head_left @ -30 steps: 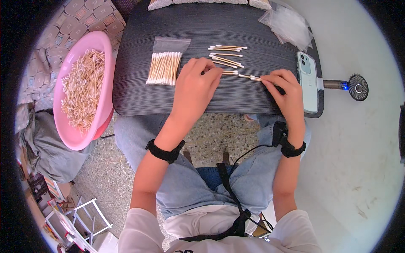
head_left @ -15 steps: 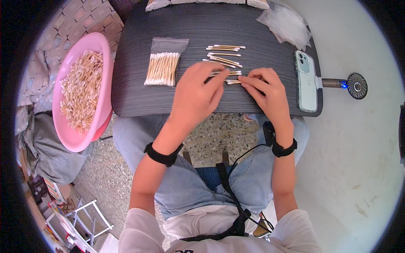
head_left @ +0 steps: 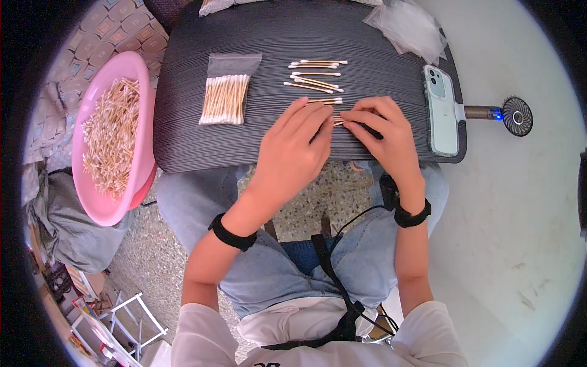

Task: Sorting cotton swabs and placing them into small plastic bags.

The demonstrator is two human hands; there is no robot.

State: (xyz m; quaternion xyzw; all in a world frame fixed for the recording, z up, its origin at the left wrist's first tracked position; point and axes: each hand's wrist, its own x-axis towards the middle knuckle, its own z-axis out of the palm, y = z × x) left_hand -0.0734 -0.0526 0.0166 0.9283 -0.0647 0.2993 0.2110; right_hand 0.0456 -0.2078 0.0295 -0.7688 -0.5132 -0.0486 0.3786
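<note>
Between my two hands, low over the black table, are a few wooden-stemmed cotton swabs (head_left: 338, 121). My right hand (head_left: 386, 131) pinches their right ends between thumb and fingertips. At their left ends my left hand (head_left: 292, 144) is closed, its fingertips against the stems; the back of the hand partly hides the grip. Just beyond lie loose swabs (head_left: 327, 101), partly covered by my left fingers. Farther off, more swabs (head_left: 315, 74) lie in small rough groups. A clear zip bag (head_left: 224, 98) packed with upright swabs rests left of them.
A pink basin (head_left: 148, 116) heaped with swabs stands left of the black table (head_left: 183, 147). Clear empty bags (head_left: 408, 30) lie at the far right corner. A phone (head_left: 441, 116) lies along the right edge, beside a small fan (head_left: 516, 116). Filled bags (head_left: 217, 5) line the far edge.
My left hand has come down and closer to my right, its fingertips now at the swabs' left ends. My right hand stays almost in place. The view has shifted slightly.
</note>
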